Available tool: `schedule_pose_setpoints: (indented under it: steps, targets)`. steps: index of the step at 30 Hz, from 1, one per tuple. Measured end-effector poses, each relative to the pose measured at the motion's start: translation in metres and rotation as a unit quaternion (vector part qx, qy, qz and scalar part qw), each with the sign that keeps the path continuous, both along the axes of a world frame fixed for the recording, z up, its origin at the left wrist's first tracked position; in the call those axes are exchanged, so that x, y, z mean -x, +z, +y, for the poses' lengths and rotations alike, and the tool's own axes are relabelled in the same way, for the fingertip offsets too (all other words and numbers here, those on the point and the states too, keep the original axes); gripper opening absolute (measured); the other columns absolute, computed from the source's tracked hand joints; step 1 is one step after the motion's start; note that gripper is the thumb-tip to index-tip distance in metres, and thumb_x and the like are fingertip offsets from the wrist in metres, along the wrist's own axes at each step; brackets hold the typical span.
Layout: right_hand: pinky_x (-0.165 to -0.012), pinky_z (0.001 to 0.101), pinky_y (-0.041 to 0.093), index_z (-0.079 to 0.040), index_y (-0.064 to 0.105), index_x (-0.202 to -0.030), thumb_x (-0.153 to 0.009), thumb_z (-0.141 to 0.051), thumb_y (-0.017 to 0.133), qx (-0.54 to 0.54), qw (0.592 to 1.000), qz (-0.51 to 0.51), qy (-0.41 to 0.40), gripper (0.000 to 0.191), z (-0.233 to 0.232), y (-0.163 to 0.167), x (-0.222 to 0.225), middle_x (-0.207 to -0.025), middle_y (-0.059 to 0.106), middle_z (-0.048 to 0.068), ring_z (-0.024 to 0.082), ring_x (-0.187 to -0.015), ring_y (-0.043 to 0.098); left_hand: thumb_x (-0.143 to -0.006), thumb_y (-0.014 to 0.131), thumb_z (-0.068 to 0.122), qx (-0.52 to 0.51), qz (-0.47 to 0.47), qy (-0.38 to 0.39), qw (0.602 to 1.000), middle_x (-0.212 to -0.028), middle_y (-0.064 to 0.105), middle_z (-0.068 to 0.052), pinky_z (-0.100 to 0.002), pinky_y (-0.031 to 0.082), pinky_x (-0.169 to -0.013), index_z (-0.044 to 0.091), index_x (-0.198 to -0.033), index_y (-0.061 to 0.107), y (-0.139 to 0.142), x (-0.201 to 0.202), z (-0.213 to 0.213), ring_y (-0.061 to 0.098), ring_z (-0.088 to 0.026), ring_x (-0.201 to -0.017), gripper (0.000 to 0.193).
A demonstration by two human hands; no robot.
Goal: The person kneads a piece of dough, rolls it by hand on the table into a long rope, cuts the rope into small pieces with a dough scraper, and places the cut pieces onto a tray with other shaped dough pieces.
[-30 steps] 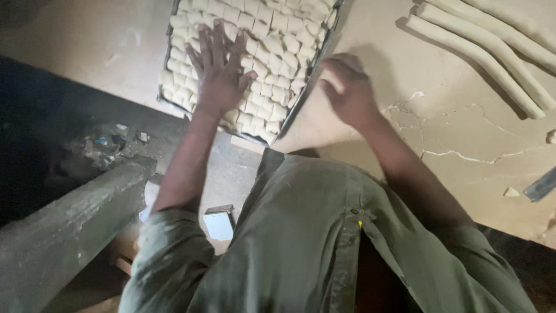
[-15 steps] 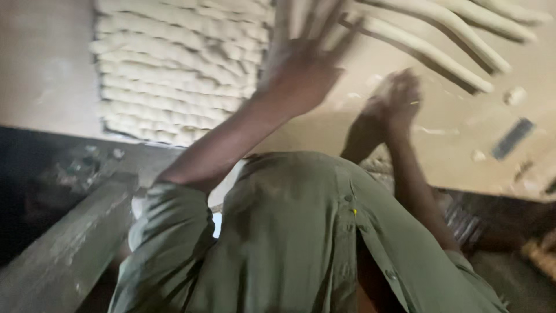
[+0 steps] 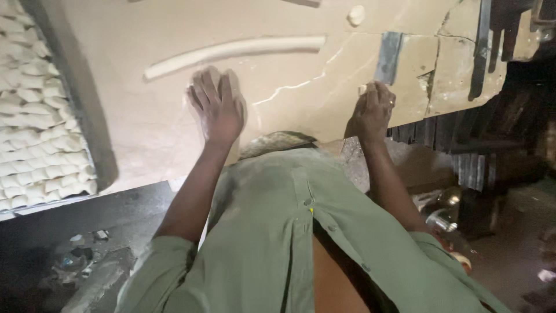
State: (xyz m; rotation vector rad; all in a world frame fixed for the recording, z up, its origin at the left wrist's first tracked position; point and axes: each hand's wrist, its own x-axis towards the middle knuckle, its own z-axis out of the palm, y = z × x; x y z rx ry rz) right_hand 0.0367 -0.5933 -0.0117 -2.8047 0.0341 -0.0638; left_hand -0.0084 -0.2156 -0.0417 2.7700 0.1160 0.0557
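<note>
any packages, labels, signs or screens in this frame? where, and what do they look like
No packages, labels, signs or screens can be made out. In view: a dough rope on the worktop, a tray of cut dough pieces at far left, the left hand flat on the worktop and the right hand at its edge.

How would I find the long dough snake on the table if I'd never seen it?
Start at the big pale worktable. On its bare top, just beyond the fingertips of the flat left hand, lies one long, smooth, slightly curved dough rope. Unlike the many short cut pieces packed in the tray at the left, or the small dough lump nearby, it is one unbroken strip.
</note>
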Motion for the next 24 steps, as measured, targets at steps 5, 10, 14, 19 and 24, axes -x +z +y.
schedule_pose_setpoints:
  steps: [5,10,14,19,24]
  targets:
    - [-0.097,0.0502,0.05,-0.005,0.068,-0.116,-0.098,-0.008,0.06,-0.057,0.992,0.029,0.113,0.02,-0.033,0.001,-0.032,-0.118,0.066,0.019,0.039,-0.111,0.062,-0.1,0.066,0.026,0.004,-0.004,-0.066,0.998,-0.168,0.016,-0.029,-0.077,0.001,-0.117,0.008,-0.165,0.038,0.002,-0.011,-0.057,0.006,-0.055,-0.153,0.073]
    - [-0.099,0.0501,0.049,-0.005,0.067,-0.118,-0.093,-0.012,0.065,-0.108,0.965,0.083,0.225,0.025,-0.034,0.008,-0.055,-0.121,0.063,0.019,0.041,-0.114,0.062,-0.099,0.066,0.021,0.032,-0.05,-0.114,0.992,-0.166,0.027,-0.023,-0.075,0.002,-0.119,0.009,-0.155,0.047,0.009,-0.041,-0.122,0.014,-0.044,-0.155,0.061]
    - [-0.098,0.054,0.045,-0.003,0.065,-0.124,-0.097,-0.034,0.075,-0.018,0.988,0.007,0.152,0.042,-0.051,0.003,-0.067,-0.124,0.061,0.024,0.046,-0.115,0.06,-0.1,0.068,0.016,0.08,-0.091,-0.23,0.966,-0.156,0.043,-0.022,-0.062,0.018,-0.128,0.004,-0.147,0.05,0.026,-0.063,-0.174,0.034,-0.037,-0.152,0.052]
    - [-0.094,0.0555,0.048,0.008,0.057,-0.11,-0.093,-0.059,0.083,0.057,0.998,0.002,-0.01,0.074,-0.076,-0.004,-0.096,-0.12,0.058,0.037,0.051,-0.111,0.059,-0.091,0.071,0.017,0.211,-0.023,-0.315,0.925,-0.123,0.056,-0.018,-0.052,0.042,-0.104,0.002,-0.126,0.059,0.035,-0.095,-0.224,0.052,-0.039,-0.12,0.04]
    - [-0.083,0.0544,0.057,0.004,0.053,-0.115,-0.092,-0.03,0.075,-0.079,0.988,0.128,0.022,0.047,-0.083,0.0,-0.135,-0.102,0.069,0.031,0.048,-0.095,0.07,-0.095,0.072,0.015,0.263,0.02,-0.258,0.93,-0.116,0.057,-0.015,-0.049,0.046,-0.099,0.004,-0.114,0.062,0.033,-0.117,-0.242,0.054,-0.037,-0.115,0.025]
